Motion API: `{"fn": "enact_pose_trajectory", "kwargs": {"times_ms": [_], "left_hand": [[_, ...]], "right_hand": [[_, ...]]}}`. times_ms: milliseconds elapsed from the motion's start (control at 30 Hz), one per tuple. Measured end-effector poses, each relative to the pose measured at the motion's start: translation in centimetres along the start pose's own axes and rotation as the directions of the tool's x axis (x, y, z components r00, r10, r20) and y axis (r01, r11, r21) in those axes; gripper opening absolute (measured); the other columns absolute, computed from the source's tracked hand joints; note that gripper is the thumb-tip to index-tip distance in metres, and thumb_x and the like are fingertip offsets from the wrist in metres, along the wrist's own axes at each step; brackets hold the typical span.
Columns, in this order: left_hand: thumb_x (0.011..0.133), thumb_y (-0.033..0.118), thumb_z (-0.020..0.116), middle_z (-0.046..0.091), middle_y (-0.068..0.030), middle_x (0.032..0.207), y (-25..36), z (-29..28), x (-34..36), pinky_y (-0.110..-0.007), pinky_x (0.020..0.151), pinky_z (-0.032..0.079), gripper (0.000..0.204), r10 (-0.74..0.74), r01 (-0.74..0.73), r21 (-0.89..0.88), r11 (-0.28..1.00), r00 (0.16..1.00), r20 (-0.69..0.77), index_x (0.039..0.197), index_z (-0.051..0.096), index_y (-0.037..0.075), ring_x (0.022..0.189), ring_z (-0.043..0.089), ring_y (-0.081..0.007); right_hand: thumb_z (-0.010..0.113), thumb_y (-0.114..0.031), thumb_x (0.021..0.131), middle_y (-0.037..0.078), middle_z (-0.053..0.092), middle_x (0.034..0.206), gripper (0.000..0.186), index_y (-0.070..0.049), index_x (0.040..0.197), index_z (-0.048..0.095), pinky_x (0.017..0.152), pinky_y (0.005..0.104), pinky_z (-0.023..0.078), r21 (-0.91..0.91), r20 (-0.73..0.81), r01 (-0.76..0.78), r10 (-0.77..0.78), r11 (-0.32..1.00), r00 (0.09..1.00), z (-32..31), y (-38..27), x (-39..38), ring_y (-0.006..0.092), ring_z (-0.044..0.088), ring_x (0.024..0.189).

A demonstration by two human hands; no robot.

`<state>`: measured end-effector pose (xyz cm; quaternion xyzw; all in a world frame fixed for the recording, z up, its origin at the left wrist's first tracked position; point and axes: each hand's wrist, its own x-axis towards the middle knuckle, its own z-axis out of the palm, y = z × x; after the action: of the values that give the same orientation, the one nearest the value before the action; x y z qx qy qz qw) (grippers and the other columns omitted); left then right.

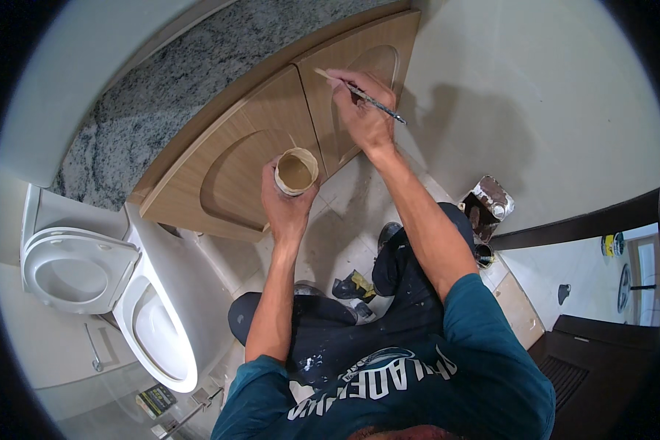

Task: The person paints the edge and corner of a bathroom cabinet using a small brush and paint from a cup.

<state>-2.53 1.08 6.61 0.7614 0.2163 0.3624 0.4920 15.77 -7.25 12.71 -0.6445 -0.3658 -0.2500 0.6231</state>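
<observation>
My left hand (285, 213) is wrapped round a small pale cup (296, 173) that has a coated rim and tan liquid inside. In the fingers of my right hand (368, 111) is a thin paintbrush (375, 102) with a dark, paint-spotted handle. Its pale bristles point left, close to the upper part of the right wooden cabinet door (409, 33); whether they touch it I cannot tell. In front of the left cabinet door (187, 172) I hold the cup, apart from the wood.
A grey granite countertop (150, 125) runs above the doors. To the left stands a white toilet (191, 334) with its lid raised. Paint-stained cans (493, 199) stand on the floor by the right wall. Crumpled dark and yellow scraps (353, 284) lie between my feet.
</observation>
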Motion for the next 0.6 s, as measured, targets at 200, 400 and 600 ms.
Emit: {"fn": "enact_pose_trajectory", "kwargs": {"times_ms": [200, 400, 600], "left_hand": [[0.075, 0.004, 0.087, 0.069, -0.0107, 0.113, -0.1, 0.1, 0.0, -0.033, 0.094, 0.052, 0.055, 0.007, -0.007, 0.013, 1.0, 1.0, 0.0, 0.123, 0.059, 0.001, 0.106, 0.066, -0.0208], [0.076, 0.004, 0.087, 0.069, -0.0108, 0.113, 0.0, 0.0, 0.0, -0.033, 0.094, 0.052, 0.054, -0.001, 0.001, 0.013, 1.0, 1.0, 0.0, 0.122, 0.059, 0.001, 0.106, 0.066, -0.0209], [0.077, 0.008, 0.087, 0.07, -0.0117, 0.114, -0.3, -0.3, 0.1, -0.034, 0.094, 0.052, 0.055, 0.015, -0.014, 0.032, 0.999, 1.0, -0.013, 0.124, 0.06, 0.001, 0.107, 0.067, -0.0214]], "right_hand": [[0.073, -0.006, 0.086, 0.012, 0.074, 0.083, 0.014, -0.005, 0.099, 0.078, 0.062, 0.0339, 0.052, 0.067, -0.093, 0.023, -0.017, 0.998, 0.996, 0.1, 0.9, 0.3, 0.0219, 0.067, 0.069], [0.072, -0.008, 0.093, 0.008, 0.074, 0.086, 0.015, -0.002, 0.106, 0.077, 0.064, 0.0256, 0.051, -0.048, -0.002, 0.07, -0.07, 0.996, 0.998, 0.2, 0.2, -0.1, 0.0123, 0.065, 0.072], [0.076, -0.012, 0.087, 0.009, 0.075, 0.083, 0.015, -0.003, 0.099, 0.078, 0.068, 0.0299, 0.053, 0.191, -0.041, -0.246, 0.258, 0.95, 0.965, -1.0, -1.0, 1.0, 0.0142, 0.068, 0.076]]}}
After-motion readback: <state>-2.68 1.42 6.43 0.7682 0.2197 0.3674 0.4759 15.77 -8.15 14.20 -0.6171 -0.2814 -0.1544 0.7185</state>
